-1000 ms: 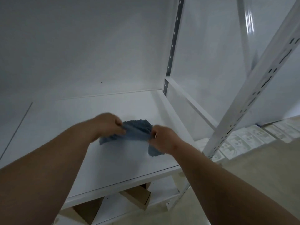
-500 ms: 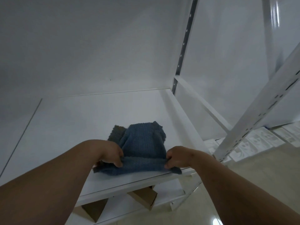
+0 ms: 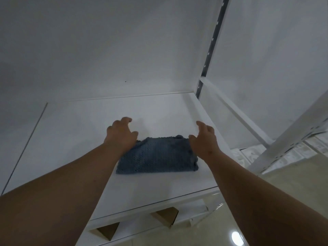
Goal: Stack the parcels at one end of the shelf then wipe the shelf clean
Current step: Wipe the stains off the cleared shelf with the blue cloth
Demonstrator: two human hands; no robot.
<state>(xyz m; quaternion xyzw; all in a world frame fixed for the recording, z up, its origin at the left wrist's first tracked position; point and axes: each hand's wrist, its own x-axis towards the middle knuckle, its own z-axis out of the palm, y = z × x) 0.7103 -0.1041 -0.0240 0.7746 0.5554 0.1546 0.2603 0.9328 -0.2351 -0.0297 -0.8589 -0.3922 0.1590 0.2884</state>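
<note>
— So, where is the cloth?
— The folded blue knitted cloth (image 3: 157,155) lies flat on the white metal shelf (image 3: 71,132), near its front right corner.
— And the hands?
— The left hand (image 3: 121,134) and right hand (image 3: 204,139) hover at its two ends, fingers loosely spread, gripping nothing.
— Parcels?
— Brown cardboard boxes (image 3: 166,216) sit on the lower shelf.

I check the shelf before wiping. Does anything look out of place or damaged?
Nothing stands out. The blue cloth lies folded flat on the white shelf, both hands open beside it.
</note>
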